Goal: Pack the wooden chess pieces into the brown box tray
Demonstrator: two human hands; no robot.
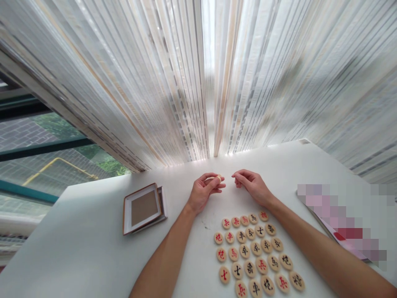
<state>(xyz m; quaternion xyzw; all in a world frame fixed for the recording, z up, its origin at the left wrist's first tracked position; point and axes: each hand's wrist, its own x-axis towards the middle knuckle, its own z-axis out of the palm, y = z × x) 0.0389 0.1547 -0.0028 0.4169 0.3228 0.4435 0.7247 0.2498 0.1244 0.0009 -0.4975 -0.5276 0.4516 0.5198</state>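
Note:
My left hand (204, 190) holds a round wooden xiangqi piece (218, 178) between thumb and fingers, above the white table. Which character the piece bears cannot be made out. Just to its right, my right hand (250, 185) is closed in a loose curl with no piece showing in it; the two hands are apart. Below them several xiangqi pieces (250, 234) lie flat in rough rows, marked with red or black characters. A red-marked piece (263, 215) in the top row lies nearest my right forearm.
On the left of the white table (93, 248) stands an open shallow box (142, 207) with a brown rim, resting on another tray-like part. At right lies a flat pink item (338, 225), mostly blurred out. A striped curtain (173, 82) hangs along the table's far edge.

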